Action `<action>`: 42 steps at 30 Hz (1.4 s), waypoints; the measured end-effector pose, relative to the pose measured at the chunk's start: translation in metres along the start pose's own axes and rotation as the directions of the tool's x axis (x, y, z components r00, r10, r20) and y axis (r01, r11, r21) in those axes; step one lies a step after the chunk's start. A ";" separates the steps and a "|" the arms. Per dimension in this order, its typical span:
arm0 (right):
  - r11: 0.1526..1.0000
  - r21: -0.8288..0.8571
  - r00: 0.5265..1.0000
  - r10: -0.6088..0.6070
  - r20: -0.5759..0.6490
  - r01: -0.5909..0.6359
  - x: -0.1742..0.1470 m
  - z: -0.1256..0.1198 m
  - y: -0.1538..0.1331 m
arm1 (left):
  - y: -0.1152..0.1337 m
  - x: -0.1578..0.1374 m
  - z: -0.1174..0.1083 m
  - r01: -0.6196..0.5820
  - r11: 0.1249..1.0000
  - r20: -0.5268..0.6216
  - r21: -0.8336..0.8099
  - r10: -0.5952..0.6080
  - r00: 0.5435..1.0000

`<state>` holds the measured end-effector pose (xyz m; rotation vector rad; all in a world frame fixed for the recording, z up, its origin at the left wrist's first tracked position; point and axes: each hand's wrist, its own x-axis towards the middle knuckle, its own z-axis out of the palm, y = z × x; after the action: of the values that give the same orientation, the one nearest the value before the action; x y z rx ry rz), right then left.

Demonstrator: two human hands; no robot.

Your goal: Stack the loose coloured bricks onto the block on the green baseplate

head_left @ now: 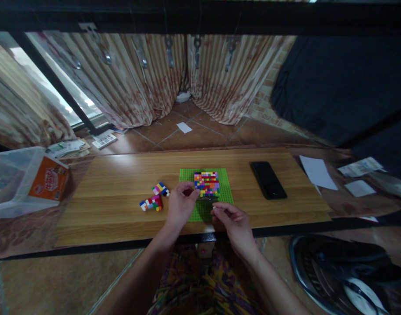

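Note:
A block of many-coloured toy bricks (207, 183) stands on a green studded baseplate (226, 192) in the middle of the table. My left hand (181, 203) is at the block's near left corner, its thumb and fingers closed against that side. Just in front of the block, my right hand (233, 221) pinches a small white brick (214, 208) between thumb and fingertips, apart from the block. Left of my left hand lie two small clusters of joined bricks, one upper cluster (160, 189) and one lower cluster (153, 203).
A black phone (269, 180) lies to the right on the wooden table (111, 188). Beyond the table's left end is a clear plastic bin (13, 183) with an orange label. Paper sheets (318, 172) lie past the right end. A black round-rimmed object (305, 271) stands at lower right.

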<state>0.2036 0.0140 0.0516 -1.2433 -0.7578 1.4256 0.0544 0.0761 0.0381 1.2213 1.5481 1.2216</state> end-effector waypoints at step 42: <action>0.397 -0.726 0.700 -0.696 0.161 0.562 0.043 0.037 0.011 | 0.002 -0.005 -0.006 0.166 0.926 0.098 -0.340 -0.141 0.985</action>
<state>0.1688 0.0584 0.0387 -1.3929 -1.5921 0.3109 0.0503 0.0703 0.0419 0.8868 1.2815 1.2681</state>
